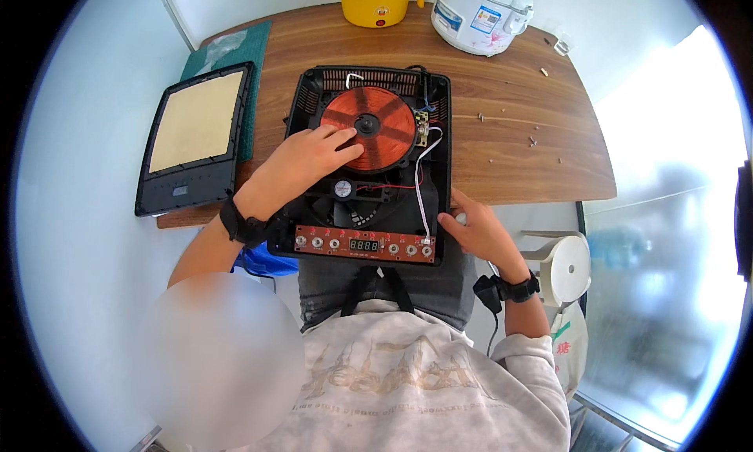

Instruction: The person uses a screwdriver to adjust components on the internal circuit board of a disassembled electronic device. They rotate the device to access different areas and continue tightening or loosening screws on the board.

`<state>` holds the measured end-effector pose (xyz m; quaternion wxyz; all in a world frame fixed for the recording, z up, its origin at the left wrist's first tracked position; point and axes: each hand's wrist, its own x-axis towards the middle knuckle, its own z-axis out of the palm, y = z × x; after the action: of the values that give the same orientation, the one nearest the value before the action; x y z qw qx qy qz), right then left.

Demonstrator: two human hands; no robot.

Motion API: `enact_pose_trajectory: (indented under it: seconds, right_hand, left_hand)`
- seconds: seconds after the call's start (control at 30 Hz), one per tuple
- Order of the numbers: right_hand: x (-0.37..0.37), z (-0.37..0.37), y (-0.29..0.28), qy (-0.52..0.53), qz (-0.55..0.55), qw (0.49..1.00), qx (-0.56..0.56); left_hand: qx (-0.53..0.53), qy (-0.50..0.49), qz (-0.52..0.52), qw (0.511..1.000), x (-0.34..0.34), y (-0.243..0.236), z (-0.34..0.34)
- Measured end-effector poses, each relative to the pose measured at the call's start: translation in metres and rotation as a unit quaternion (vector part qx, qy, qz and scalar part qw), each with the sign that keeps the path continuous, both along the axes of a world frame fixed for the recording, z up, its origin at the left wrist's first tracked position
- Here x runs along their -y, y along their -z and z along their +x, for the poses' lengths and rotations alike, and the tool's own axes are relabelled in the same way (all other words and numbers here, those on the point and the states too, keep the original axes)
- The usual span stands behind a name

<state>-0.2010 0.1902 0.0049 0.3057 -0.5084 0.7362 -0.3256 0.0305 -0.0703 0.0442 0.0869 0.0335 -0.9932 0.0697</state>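
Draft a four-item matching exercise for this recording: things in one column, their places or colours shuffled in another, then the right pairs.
Things
1. Round coil
2. Right hand
3. Black-framed panel
4. Yellow pot

Places or colours
A. Overlapping the green mat
B. At the right side of the black casing
C. At the far edge of the table
D. Copper-red, under the left hand

Pairs: 1-D, 2-B, 3-A, 4-C

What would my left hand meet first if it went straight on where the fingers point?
Likely the black centre of the orange coil; the height of your left hand is unclear.
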Motion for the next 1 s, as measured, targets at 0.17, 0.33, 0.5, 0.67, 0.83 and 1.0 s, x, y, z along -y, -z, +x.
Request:
enact_pose_trajectory:
  seconds: [0.17, 0.33, 0.5, 0.67, 0.83, 1.0]
  right_hand:
    - [0.000, 0.007, 0.000, 0.002, 0.005, 1.000, 0.008]
    - [0.000, 0.011, -0.008, 0.016, 0.009, 0.999, 0.028]
    - [0.001, 0.009, -0.006, 0.009, -0.011, 1.000, 0.019]
    - [0.005, 0.007, -0.001, 0.007, -0.020, 0.999, 0.028]
    - [0.005, 0.003, 0.014, 0.032, -0.048, 0.998, 0.019]
    - [0.011, 0.007, 0.000, 0.066, 0.006, 0.997, 0.036]
  left_hand:
    - [0.000, 0.009, 0.020, 1.000, 0.007, -0.014, 0.007]
    - [-0.102, -0.002, 0.112, 0.988, 0.022, -0.042, 0.001]
    - [-0.152, -0.150, 0.247, 0.945, 0.051, -0.064, -0.020]
    - [-0.220, -0.198, 0.294, 0.909, 0.096, -0.046, -0.028]
    - [-0.249, -0.192, 0.323, 0.893, 0.108, -0.036, -0.032]
    - [-0.244, -0.202, 0.362, 0.877, 0.112, -0.015, -0.023]
